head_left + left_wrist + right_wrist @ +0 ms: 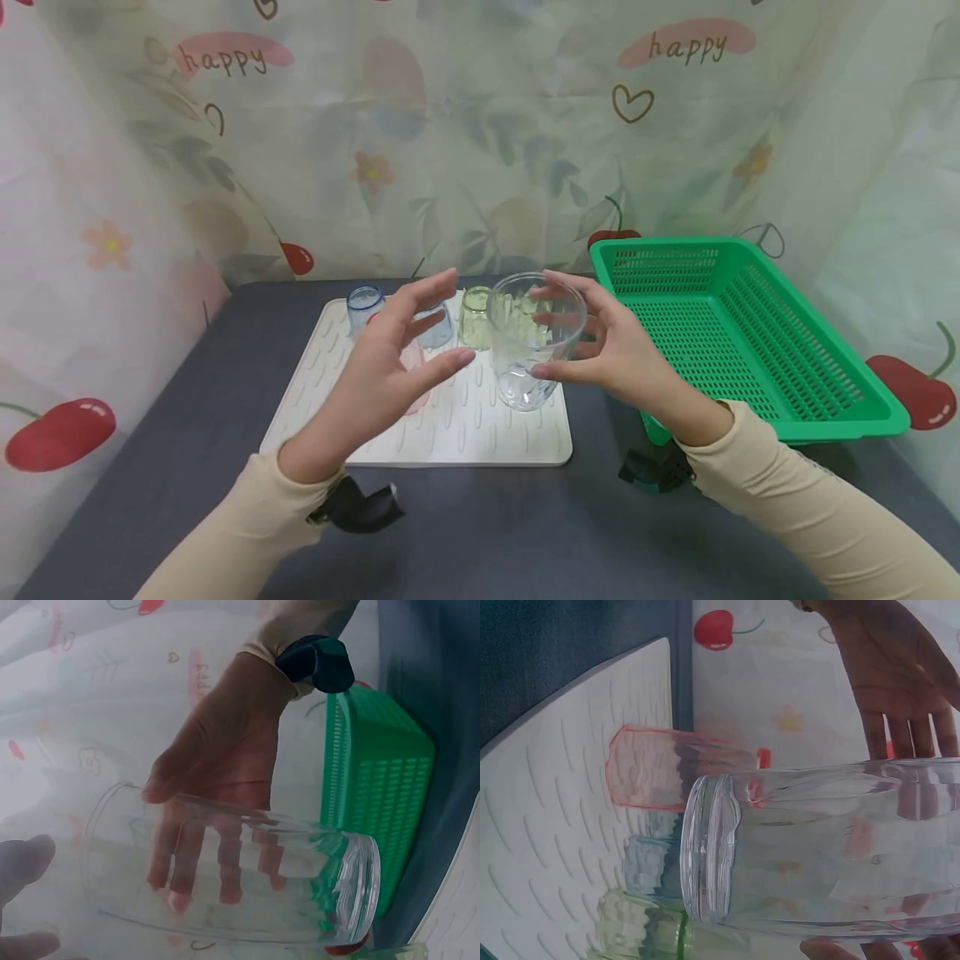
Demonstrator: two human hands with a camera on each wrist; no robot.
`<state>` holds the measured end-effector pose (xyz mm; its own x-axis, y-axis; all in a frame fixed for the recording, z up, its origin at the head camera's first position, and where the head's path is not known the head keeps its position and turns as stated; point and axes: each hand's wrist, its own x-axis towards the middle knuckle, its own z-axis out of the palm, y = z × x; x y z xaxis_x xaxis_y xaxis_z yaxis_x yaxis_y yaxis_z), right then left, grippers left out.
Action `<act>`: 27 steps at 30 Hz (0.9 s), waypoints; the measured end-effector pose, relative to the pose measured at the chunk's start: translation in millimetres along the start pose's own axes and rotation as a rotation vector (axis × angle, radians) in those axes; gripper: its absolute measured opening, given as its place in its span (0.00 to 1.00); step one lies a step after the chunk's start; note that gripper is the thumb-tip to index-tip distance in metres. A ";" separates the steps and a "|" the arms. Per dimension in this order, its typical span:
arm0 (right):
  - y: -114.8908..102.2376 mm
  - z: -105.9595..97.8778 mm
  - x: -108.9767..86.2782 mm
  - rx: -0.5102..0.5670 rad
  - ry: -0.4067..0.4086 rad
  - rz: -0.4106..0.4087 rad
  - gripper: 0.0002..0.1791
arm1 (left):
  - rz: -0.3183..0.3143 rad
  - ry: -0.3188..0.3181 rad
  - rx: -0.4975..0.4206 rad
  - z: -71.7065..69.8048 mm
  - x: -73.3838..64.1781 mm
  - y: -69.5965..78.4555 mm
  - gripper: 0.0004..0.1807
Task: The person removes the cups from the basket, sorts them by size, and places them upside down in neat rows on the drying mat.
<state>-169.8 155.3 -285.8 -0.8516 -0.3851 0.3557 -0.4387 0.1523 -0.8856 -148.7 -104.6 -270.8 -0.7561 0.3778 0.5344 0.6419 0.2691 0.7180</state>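
My right hand (626, 342) grips a clear plastic-looking cup (519, 390) by its side, thumb in front and fingers behind. The cup hangs above the white mat, rim up and slightly tilted. Across from it my left hand (378, 367) is held open, fingers spread and apart from the cup. In the left wrist view the right palm (225, 750) faces the clear cup (300, 907). Behind the left hand, a pinkish-red cup (641, 769) stands on the mat, mostly hidden in the head view.
On the white ribbed mat (465, 446) stand a blue cup (363, 302), a light blue cup (437, 331) and a green cup (474, 321); more green shows through the clear cup. A green plastic basket (847, 358) is at the right, on the dark table (510, 533). Patterned curtains surround it.
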 end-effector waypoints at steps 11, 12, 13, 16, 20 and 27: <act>8.5 15.6 -8.5 0.018 -0.052 -0.008 0.50 | -0.114 -0.086 -0.045 20.3 1.5 -4.5 0.44; 8.7 16.5 -8.8 0.018 -0.056 -0.007 0.50 | -0.119 -0.090 -0.047 21.7 1.7 -5.0 0.45; 8.9 17.3 -9.0 0.019 -0.059 -0.005 0.50 | -0.119 -0.092 -0.048 23.0 1.6 -5.7 0.45; 10.3 19.2 -9.3 0.023 -0.070 -0.008 0.49 | -0.121 -0.103 -0.039 26.1 1.8 -6.7 0.46; 13.6 21.4 -9.4 0.047 -0.083 -0.010 0.49 | -0.126 -0.124 -0.020 28.1 1.6 -7.2 0.46; 16.7 24.3 -8.9 0.056 -0.093 -0.018 0.48 | -0.119 -0.141 0.028 28.2 1.5 -9.0 0.47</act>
<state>-162.5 139.1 -311.1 -0.8122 -0.4707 0.3446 -0.4346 0.0941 -0.8957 -152.0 -81.5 -289.1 -0.8030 0.4618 0.3768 0.5536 0.3436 0.7586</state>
